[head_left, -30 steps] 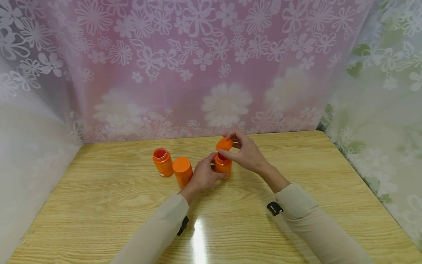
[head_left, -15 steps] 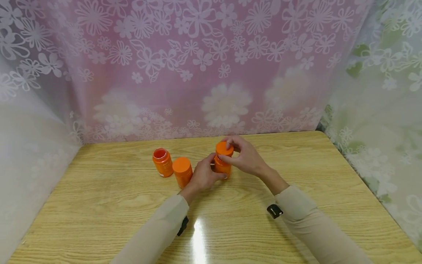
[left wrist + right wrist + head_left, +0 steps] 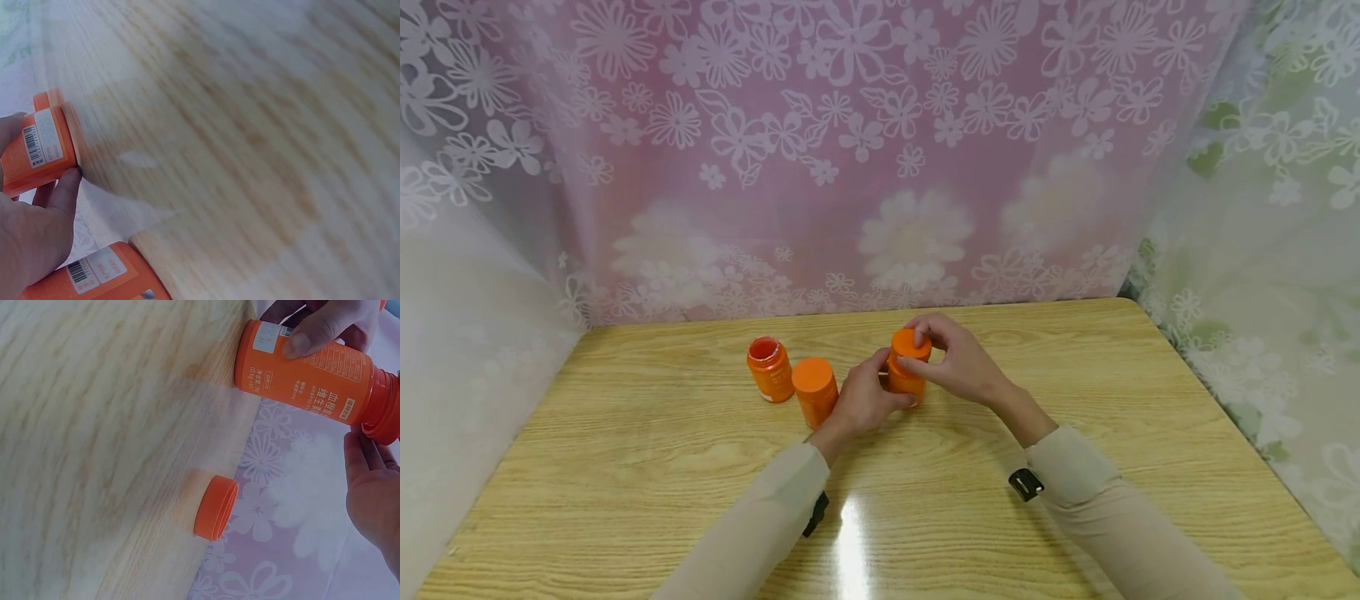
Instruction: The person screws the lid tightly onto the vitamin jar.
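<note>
An orange pill bottle (image 3: 907, 386) stands upright on the table, gripped round its body by my left hand (image 3: 865, 397). My right hand (image 3: 964, 360) pinches an orange screw lid (image 3: 910, 342) at the mouth of that bottle. In the right wrist view the lid (image 3: 386, 415) sits slightly tilted over the neck, and some of the neck still shows. Beside my left wrist stands a capped orange bottle (image 3: 815, 390), partly hidden by that hand. An uncapped orange bottle (image 3: 771, 372) with a red inside stands further left.
A loose orange lid (image 3: 215, 507) rests on the table in the right wrist view; the head view does not show it. Wood-grain table (image 3: 647, 483) surrounds the bottles. A pink flowered curtain (image 3: 820, 167) hangs behind its far edge.
My right hand has lowered the lid from a tilted position above the open mouth onto the bottle's top, and it now lies flatter. My left hand and the other bottles stay put.
</note>
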Demonstrator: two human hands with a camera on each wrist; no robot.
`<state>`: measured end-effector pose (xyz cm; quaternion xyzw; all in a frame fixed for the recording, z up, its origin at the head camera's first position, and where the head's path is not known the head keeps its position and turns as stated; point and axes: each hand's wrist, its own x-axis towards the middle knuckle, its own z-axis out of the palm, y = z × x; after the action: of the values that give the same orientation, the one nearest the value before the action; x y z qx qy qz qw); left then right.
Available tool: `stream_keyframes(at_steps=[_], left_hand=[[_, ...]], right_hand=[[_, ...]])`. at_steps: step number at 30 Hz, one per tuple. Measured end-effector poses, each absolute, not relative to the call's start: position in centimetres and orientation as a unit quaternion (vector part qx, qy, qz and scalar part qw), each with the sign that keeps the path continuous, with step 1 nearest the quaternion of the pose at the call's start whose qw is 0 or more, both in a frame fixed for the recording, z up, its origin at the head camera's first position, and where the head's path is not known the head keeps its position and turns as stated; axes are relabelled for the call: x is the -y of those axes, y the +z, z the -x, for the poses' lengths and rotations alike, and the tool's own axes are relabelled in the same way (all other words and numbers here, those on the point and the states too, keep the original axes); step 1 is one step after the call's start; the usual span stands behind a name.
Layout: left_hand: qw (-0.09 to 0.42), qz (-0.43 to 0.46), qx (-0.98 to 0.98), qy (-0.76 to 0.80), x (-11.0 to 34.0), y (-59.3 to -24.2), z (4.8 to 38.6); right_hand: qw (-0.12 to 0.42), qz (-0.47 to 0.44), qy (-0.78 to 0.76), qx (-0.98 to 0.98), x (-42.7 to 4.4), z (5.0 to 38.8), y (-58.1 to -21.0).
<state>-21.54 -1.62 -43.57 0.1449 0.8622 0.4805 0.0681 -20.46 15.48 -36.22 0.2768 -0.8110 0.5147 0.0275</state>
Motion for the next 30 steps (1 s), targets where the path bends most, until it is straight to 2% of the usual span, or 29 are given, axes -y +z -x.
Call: stream_keyframes(at_steps=[7, 16, 24, 30], left_hand=[[0.071, -0.144, -0.862, 0.481, 1.7, -43.6, 21.5], [0.068, -0.151, -0.861, 0.481, 1.7, -43.5, 21.5], [0.068, -0.152, -0.858, 0.486, 1.7, -43.5, 21.4], [0.067, -0.151, -0.859, 0.485, 1.7, -43.6, 21.5]], right_hand=[[0.027, -0.288, 0.494, 0.820, -15.4, 20.3, -36.1], [0.043, -0.299, 0.470, 0.830, -16.2, 22.2, -39.2], [0.058, -0.323, 0.427, 0.843, -16.4, 22.3, -39.0], [0.045, -0.310, 0.424, 0.850, -16.4, 22.3, -38.9]])
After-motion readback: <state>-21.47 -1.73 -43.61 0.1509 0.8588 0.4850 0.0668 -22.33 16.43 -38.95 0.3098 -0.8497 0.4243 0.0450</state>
